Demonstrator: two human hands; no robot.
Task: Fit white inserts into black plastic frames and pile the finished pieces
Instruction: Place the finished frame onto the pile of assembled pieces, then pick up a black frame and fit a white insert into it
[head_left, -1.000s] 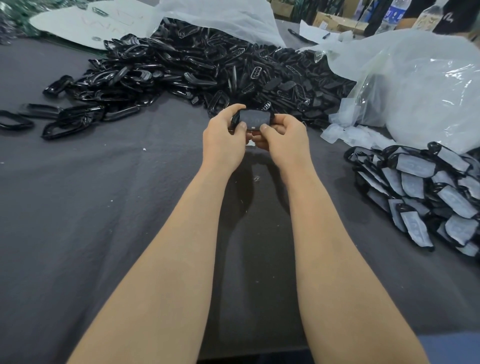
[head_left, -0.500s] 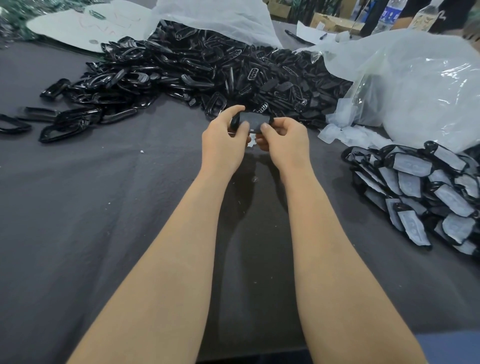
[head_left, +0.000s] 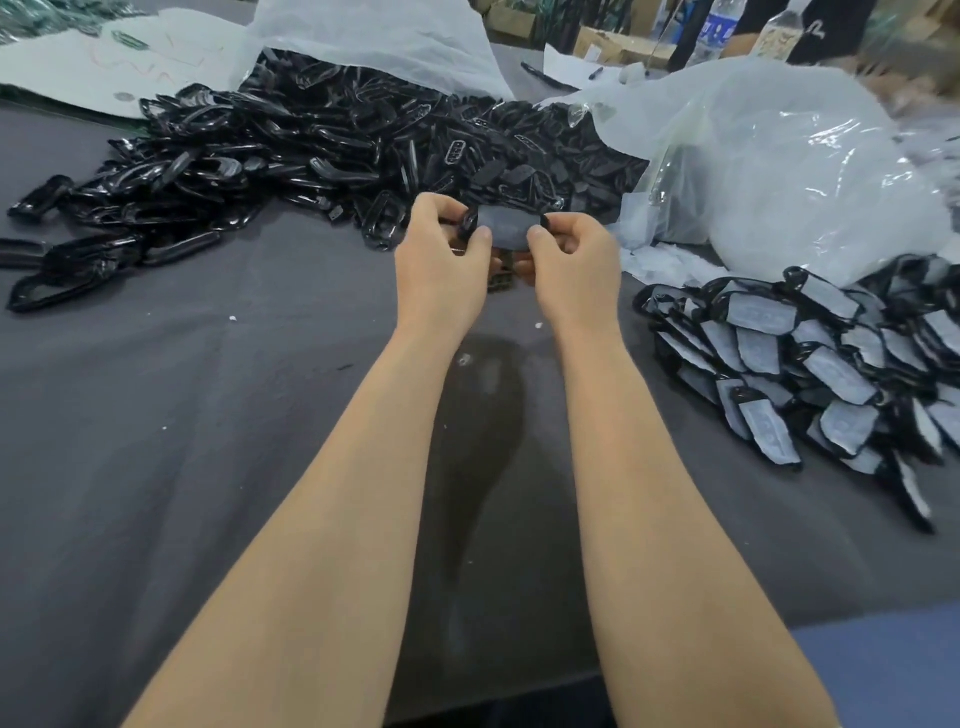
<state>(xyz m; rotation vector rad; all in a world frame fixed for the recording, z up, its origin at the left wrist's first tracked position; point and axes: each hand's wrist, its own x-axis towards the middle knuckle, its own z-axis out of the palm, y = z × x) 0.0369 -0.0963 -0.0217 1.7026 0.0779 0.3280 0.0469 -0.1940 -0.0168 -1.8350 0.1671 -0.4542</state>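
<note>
frames (head_left: 270, 150) – glossy black plastic | tablecloth (head_left: 182, 415) – matt grey cloth

No wording reads clearly. The blue label on the clear plastic bottle (head_left: 719, 26) is blurred, the red scrawl on the white paper sheet (head_left: 78, 57) illegible, and the raised marks on the piled white inserts (head_left: 836, 373) too faint

bench (head_left: 208, 467): carried everything.
heap of frames (head_left: 311, 145): lay at the back, from the centre out to the left.
sheet (head_left: 104, 62): lay in the far left corner, behind the heap.
rear bag (head_left: 374, 36): lay behind the heap, over its far edge.
right bag (head_left: 779, 171): sat to the right of the heap.
pile of finished pieces (head_left: 810, 364): lay at the right, in front of that bag.
held piece (head_left: 506, 228): was in the middle, just before the heap, between left hand (head_left: 441, 270) and right hand (head_left: 576, 265).
</note>
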